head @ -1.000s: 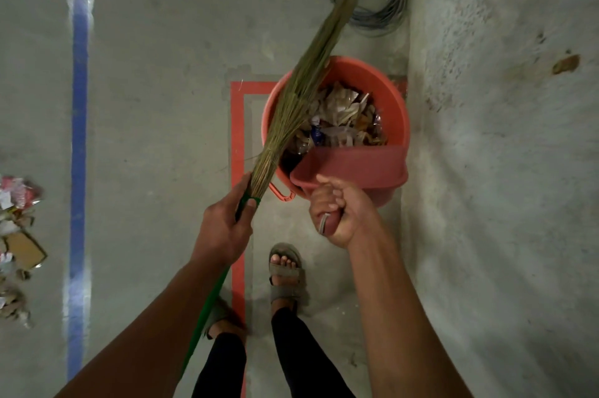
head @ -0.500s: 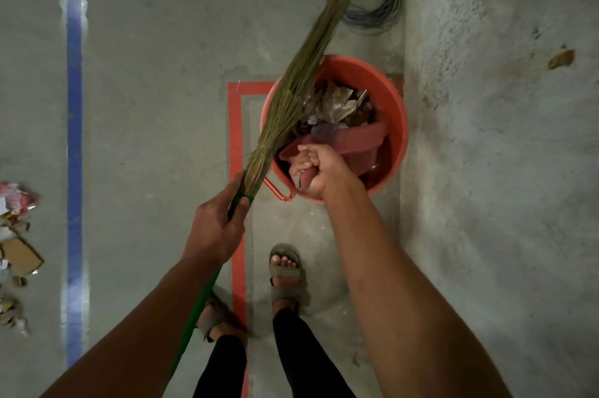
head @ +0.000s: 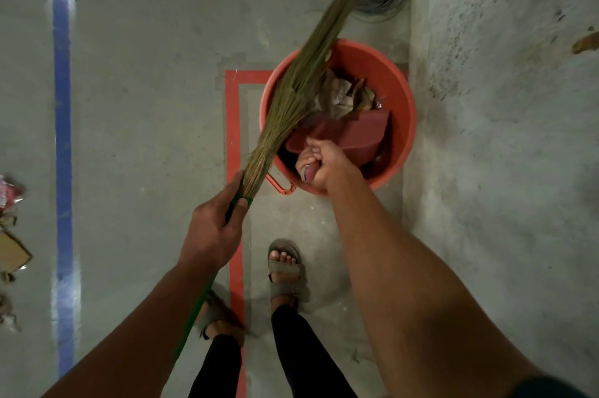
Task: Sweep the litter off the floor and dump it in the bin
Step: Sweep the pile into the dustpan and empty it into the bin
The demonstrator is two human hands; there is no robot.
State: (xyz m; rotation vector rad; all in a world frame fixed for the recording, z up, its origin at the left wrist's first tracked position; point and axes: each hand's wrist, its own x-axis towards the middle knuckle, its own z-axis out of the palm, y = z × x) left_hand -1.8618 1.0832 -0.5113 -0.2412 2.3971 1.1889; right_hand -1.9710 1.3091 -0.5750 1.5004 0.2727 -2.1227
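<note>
Since a second ago our right hand (head: 319, 167) has carried the red plastic dustpan (head: 343, 135) from the rim down inside the round orange plastic bin (head: 402, 112), tipped mouth-down over the paper scraps (head: 343, 94) already dumped there. That hand, the nearer one to the bin, is clenched round the dustpan's handle just ahead of us, while our left hand (head: 215, 229) grips the green-handled grass broom (head: 291, 99), its long axis slanting up and to the right across the bin's left rim. More litter (head: 9, 226) lies well apart on the floor (head: 146, 106) at far left, beyond the blue tape line (head: 63, 138), so we judge the next sweep starts there.
</note>
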